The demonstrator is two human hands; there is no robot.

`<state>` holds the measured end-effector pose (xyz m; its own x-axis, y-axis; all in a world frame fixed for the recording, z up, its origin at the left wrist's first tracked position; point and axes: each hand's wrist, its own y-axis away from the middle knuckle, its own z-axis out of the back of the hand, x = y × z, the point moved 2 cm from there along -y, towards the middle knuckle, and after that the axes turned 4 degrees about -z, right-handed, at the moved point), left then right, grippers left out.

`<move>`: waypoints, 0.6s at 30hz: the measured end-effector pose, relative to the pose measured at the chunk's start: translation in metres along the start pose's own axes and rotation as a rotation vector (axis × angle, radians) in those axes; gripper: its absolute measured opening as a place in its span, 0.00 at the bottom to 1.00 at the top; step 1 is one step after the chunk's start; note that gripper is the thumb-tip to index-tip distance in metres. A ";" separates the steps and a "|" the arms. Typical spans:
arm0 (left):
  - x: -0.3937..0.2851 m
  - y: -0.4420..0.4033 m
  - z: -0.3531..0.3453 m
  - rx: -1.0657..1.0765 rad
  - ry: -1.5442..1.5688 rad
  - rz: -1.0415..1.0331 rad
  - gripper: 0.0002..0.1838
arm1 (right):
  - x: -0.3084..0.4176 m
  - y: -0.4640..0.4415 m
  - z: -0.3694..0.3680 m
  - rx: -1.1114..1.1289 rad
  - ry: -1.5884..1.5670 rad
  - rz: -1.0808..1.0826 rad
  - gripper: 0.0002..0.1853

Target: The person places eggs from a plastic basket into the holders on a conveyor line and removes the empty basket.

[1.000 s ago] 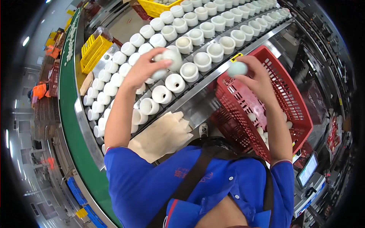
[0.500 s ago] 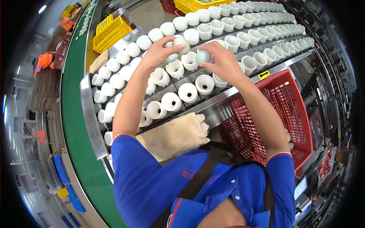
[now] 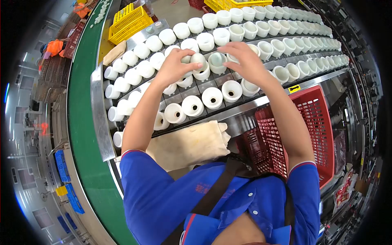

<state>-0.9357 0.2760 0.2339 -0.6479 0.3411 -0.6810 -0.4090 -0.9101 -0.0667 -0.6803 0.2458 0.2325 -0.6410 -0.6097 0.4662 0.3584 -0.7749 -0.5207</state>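
Rows of white cups (image 3: pixel 213 98) stand on a dark conveyor. My left hand (image 3: pixel 179 67) is closed round pale eggs (image 3: pixel 198 60), holding them just over a cup; how many lie in the palm is hidden. Right of it, a pale bluish egg (image 3: pixel 217 59) sits inside a cup. My right hand (image 3: pixel 243 61) is beside that egg with its fingers spread, holding nothing. In the nearest row, several cups show dark holes at the bottom.
A red basket (image 3: pixel 312 122) stands at the right below the conveyor's metal edge. A beige cloth (image 3: pixel 190 143) lies at the front edge. Yellow crates (image 3: pixel 130 25) are at the back left, beside a green belt (image 3: pixel 83 102).
My right hand came from over the red basket to the cups and released its egg into one. My left hand has shifted right with its eggs. The view turned.
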 end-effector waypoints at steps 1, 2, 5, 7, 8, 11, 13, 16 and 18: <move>0.000 0.000 -0.005 -0.020 -0.087 -0.016 0.33 | 0.001 0.010 0.012 0.000 -0.001 0.000 0.20; -0.002 -0.002 -0.008 -0.019 -0.091 -0.014 0.33 | 0.001 0.020 0.026 -0.001 -0.028 -0.044 0.20; -0.007 -0.003 -0.009 0.030 -0.279 0.071 0.29 | 0.012 0.060 0.073 0.079 -0.154 -0.285 0.19; -0.017 -0.005 -0.004 0.106 -0.321 0.095 0.24 | 0.015 0.095 0.099 0.095 -0.229 -0.445 0.18; -0.011 -0.009 -0.001 0.112 -0.329 0.091 0.24 | 0.013 0.116 0.109 0.060 -0.200 -0.455 0.17; -0.017 -0.024 0.015 0.140 -0.039 0.198 0.21 | 0.010 0.177 0.137 -0.024 -0.128 -0.551 0.15; -0.011 -0.050 0.015 0.027 -0.093 0.067 0.22 | 0.008 0.219 0.147 -0.090 -0.163 -0.670 0.13; -0.027 -0.105 0.005 -0.160 -0.157 -0.166 0.28 | 0.007 0.275 0.150 -0.176 -0.224 -0.819 0.12; -0.045 -0.140 -0.012 -0.087 -0.166 -0.081 0.26 | 0.009 0.299 0.153 -0.183 -0.255 -0.918 0.11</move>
<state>-0.8414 0.3848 0.2653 -0.7151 0.4416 -0.5419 -0.4119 -0.8925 -0.1837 -0.4752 -0.0167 0.1900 -0.4444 0.1851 0.8765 -0.3331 -0.9424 0.0301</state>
